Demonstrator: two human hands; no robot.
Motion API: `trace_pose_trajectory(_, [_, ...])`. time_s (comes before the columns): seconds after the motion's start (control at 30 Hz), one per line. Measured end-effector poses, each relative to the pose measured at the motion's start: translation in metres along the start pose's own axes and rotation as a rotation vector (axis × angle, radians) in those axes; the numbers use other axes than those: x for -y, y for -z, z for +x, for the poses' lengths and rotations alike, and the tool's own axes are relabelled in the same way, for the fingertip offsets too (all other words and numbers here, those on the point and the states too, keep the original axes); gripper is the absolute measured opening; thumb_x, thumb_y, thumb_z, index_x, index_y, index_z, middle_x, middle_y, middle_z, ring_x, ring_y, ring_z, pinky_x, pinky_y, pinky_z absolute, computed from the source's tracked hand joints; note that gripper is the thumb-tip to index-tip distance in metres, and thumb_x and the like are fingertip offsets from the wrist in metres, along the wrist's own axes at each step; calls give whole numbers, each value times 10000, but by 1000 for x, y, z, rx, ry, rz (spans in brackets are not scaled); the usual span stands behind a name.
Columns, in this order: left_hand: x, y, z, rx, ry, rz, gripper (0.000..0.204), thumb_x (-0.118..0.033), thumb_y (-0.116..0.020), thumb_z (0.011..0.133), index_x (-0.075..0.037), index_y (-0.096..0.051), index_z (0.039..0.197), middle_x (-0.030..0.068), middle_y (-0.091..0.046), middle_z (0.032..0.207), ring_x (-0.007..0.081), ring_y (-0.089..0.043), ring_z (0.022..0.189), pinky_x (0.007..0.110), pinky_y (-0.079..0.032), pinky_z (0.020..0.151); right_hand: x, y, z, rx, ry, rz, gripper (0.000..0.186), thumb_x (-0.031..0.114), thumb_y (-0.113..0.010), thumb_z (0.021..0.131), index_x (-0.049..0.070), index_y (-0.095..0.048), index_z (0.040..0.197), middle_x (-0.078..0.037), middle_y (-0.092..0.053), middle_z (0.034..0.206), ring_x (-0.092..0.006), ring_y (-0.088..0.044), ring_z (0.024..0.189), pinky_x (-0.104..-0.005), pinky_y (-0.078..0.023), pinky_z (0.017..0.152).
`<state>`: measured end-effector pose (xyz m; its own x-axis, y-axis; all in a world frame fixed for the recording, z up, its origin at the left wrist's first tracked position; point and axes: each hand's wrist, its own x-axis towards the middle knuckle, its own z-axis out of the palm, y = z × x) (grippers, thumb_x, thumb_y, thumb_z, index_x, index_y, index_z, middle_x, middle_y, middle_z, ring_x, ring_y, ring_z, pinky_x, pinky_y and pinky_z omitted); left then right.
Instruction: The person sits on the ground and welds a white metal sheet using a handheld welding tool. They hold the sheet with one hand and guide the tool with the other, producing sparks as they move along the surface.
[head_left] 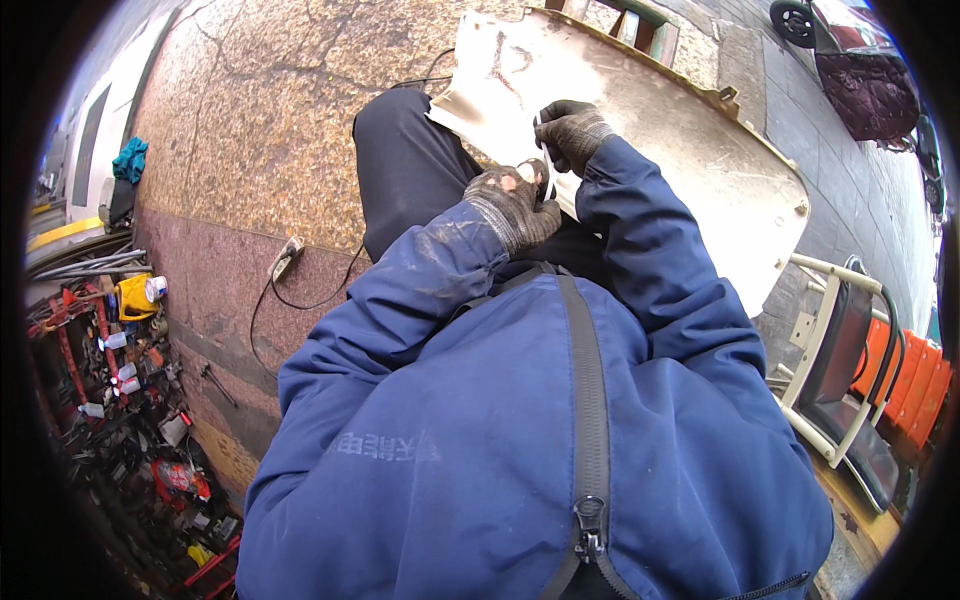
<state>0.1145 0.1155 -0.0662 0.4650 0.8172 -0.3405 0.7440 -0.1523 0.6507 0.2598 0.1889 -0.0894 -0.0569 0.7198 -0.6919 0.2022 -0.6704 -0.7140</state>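
Note:
Both my hands wear dark, worn work gloves and meet in front of my knees. A thin white strip (546, 163) runs between them; its exact kind is not clear. My left hand (512, 205) is closed around its lower end, and bare skin shows through holes in that glove. Just above and to the right, my right hand (574, 134) pinches the upper part of the strip. Beyond and under the hands lies a large, curved, off-white panel (690, 165), stained and scuffed, with small mounting tabs along its edge. It lies partly against my dark-trousered leg (400, 150).
A socket block (287, 258) with a black cable lies on the stone paving at left. Tools and parts fill a heap (130, 400) at far left. A metal-framed chair (840, 370) and orange crates (905, 385) stand at right. A maroon quilted cover (868, 92) hangs at upper right.

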Motion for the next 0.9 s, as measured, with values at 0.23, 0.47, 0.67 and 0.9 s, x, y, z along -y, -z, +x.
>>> trace_pose_trajectory(0.23, [2,-2,4,80,-2,60,469,-388,-526,750,-54,-479,1077,194,-615,881,339,-599,874,412,-468,787,2,2,-2,-5,-9,-13,36,-6,-582,726,11,-581,757,-79,-544,569,-157,-481,402,-288,-379,329])
trace_pose_trajectory(0.47, [3,-4,3,-13,-29,10,375,-330,-588,727,-48,-519,964,169,-594,768,324,-592,756,394,-471,692,3,2,-2,-10,-16,-16,44,-12,-578,726,16,-587,758,-82,-546,566,-159,-486,412,-294,-378,334])
trace_pose_trajectory(0.67, [4,-4,1,-44,-52,-38,377,-332,-595,722,-46,-518,954,169,-589,762,322,-591,750,397,-470,689,3,1,-3,0,-10,6,93,-1,-591,723,3,-571,814,-77,-552,590,-147,-460,377,-280,-365,315])
trace_pose_trajectory(0.9, [3,-4,2,-40,-44,-16,362,-338,-592,727,-46,-527,933,172,-593,774,330,-593,753,406,-470,692,4,1,-2,2,-7,11,49,-20,-578,714,24,-581,735,-76,-538,560,-155,-477,412,-295,-382,340])
